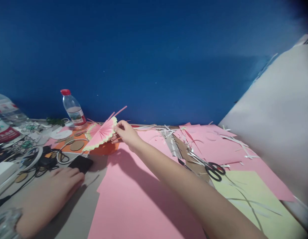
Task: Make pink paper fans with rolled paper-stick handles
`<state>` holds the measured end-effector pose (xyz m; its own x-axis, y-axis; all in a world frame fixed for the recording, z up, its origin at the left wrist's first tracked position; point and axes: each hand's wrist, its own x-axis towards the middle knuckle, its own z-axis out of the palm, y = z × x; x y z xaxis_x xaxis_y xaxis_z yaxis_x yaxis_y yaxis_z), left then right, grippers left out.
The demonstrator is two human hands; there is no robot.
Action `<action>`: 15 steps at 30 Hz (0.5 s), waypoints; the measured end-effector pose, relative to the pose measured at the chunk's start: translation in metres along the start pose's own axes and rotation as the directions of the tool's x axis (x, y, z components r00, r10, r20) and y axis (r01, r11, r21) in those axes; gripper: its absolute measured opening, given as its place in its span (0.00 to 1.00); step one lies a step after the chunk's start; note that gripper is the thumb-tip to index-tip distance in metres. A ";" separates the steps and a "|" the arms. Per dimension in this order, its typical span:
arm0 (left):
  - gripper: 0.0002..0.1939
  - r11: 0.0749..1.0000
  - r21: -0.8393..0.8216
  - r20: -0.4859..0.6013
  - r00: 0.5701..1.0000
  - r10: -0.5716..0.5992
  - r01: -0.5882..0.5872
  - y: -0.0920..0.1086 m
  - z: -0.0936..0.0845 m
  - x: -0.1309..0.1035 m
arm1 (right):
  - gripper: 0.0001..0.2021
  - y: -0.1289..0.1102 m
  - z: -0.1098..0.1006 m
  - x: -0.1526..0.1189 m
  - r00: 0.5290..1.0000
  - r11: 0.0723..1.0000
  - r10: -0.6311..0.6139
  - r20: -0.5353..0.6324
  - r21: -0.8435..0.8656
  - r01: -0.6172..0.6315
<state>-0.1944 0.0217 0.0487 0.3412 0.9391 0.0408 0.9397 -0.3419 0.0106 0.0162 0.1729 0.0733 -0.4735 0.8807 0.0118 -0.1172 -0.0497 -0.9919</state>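
Note:
My right hand [126, 134] reaches far out over the table, thumb and fingers closed on the edge of a pleated paper fan [104, 132]. The fan is pink with a pale yellow zigzag border and is tilted above the orange sheet. Thin pink strips [121, 110] stick up behind it. My left hand [61, 186] is low over the grey tabletop at the left, its fingertips beside a flat black device [81, 162]. That hand is blurred and its fingers are partly hidden, so I cannot tell whether it grips anything.
Large pink sheets [134, 196] cover the middle. Black-handled scissors [215, 171], white paper strips and a yellow sheet [258, 192] lie right. A red-capped bottle [74, 109] stands by the blue wall [154, 59]. Cables [39, 162], cardboard discs [76, 145] and more bottles crowd the left.

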 end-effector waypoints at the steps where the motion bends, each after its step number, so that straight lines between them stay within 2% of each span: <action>1: 0.15 0.997 0.079 -0.008 1.000 -0.019 0.020 -0.011 -0.004 0.001 | 0.14 -0.002 -0.005 -0.010 1.000 1.000 0.013 -0.018 0.015 -0.013; 3: 0.19 0.968 0.247 -0.029 0.999 -0.032 0.039 -0.030 -0.011 0.004 | 0.10 -0.005 -0.016 -0.033 0.998 0.999 0.029 -0.050 0.042 -0.027; 5: 0.22 0.946 0.316 -0.065 0.996 -0.055 0.073 -0.040 -0.011 0.005 | 0.06 -0.005 -0.028 -0.062 0.996 0.997 0.045 -0.075 0.064 -0.040; 8: 0.24 0.904 0.388 -0.187 0.976 -0.112 0.178 -0.032 0.003 0.002 | 0.10 0.003 -0.046 -0.113 0.991 0.994 0.086 -0.102 0.079 -0.078; 9: 0.24 0.908 0.392 -0.203 0.976 -0.073 0.150 -0.024 0.011 -0.001 | 0.12 0.007 -0.051 -0.130 0.988 0.992 0.111 -0.105 0.076 -0.104; 11: 0.25 0.949 0.315 -0.190 0.980 0.064 -0.001 -0.002 0.030 -0.009 | 0.12 0.017 -0.062 -0.163 0.980 0.985 0.168 -0.105 0.062 -0.163; 13: 0.26 0.944 0.258 -0.229 0.936 0.267 -0.206 0.022 0.048 -0.016 | 0.12 0.028 -0.071 -0.191 0.967 0.972 0.234 -0.104 0.045 -0.230; 14: 0.28 0.921 0.257 -0.191 0.919 0.344 -0.292 0.034 0.055 -0.018 | 0.12 0.033 -0.075 -0.202 0.959 0.964 0.265 -0.100 0.034 -0.263; 15: 0.30 0.884 0.257 -0.161 0.885 0.437 -0.389 0.045 0.061 -0.020 | 0.12 0.038 -0.079 -0.212 0.947 0.951 0.309 -0.092 0.016 -0.309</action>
<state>-0.1571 -0.0101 -0.0128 0.7085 0.6762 0.2020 0.7043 -0.6591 -0.2636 0.1814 0.0213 0.0228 -0.4037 0.8619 -0.3069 0.0210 -0.3267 -0.9449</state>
